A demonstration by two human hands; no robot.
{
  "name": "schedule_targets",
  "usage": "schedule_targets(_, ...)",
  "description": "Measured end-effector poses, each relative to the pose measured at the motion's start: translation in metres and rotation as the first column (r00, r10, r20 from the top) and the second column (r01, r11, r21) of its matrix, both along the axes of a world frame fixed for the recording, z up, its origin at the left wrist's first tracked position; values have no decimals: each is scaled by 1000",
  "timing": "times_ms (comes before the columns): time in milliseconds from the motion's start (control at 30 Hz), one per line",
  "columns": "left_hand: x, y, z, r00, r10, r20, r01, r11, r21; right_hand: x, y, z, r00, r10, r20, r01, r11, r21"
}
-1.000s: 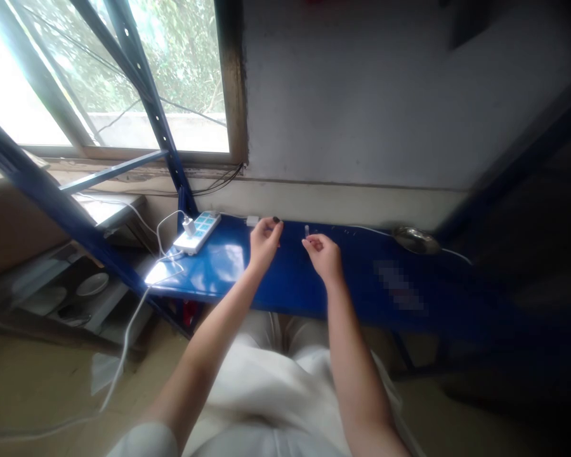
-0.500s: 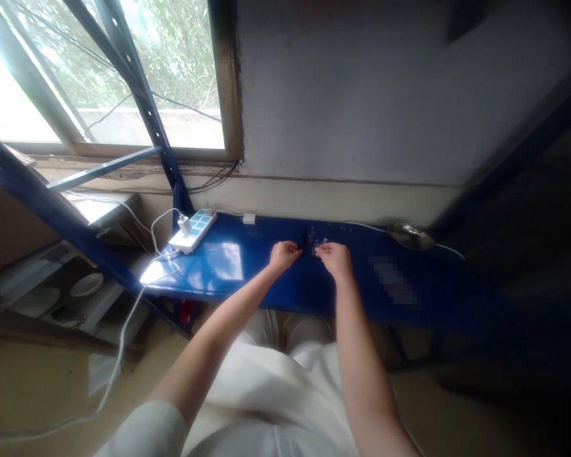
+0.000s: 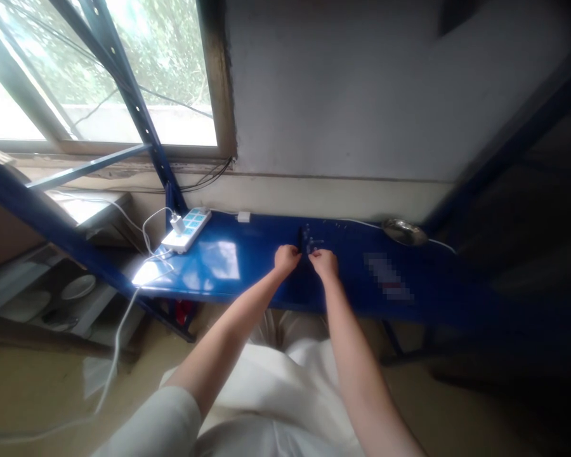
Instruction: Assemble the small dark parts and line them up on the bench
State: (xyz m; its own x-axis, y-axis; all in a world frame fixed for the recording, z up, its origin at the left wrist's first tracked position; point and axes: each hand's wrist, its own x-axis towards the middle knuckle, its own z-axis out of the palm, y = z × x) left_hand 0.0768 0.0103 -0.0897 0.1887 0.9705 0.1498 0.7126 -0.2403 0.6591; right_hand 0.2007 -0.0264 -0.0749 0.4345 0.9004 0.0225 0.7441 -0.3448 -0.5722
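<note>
Left hand [image 3: 286, 258] at a slim black strip [image 3: 300, 237], right hand [image 3: 324, 261] by small see-through bits [image 3: 309, 244] right of it, can't tell either grip.

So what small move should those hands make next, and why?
Perhaps the right hand should ease toward the small clear bits, since they lie just beyond it on the blue table; whether it already holds one is unclear.

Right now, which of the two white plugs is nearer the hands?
The white plug lying on the blue table, near the wall and closer to the left hand; the other plug stands in the power strip, farther left.
</note>
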Motion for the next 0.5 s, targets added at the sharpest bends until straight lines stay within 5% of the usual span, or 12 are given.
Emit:
schedule_targets(233,4,3,-14,987,27,-157,-17,998,66,0,6,-11,1000,19,1,-19,999,-34)
schedule_targets(500,1,2,-14,989,19,-145,-6,996,92,2,10,-18,999,42,29,-41,999,-35)
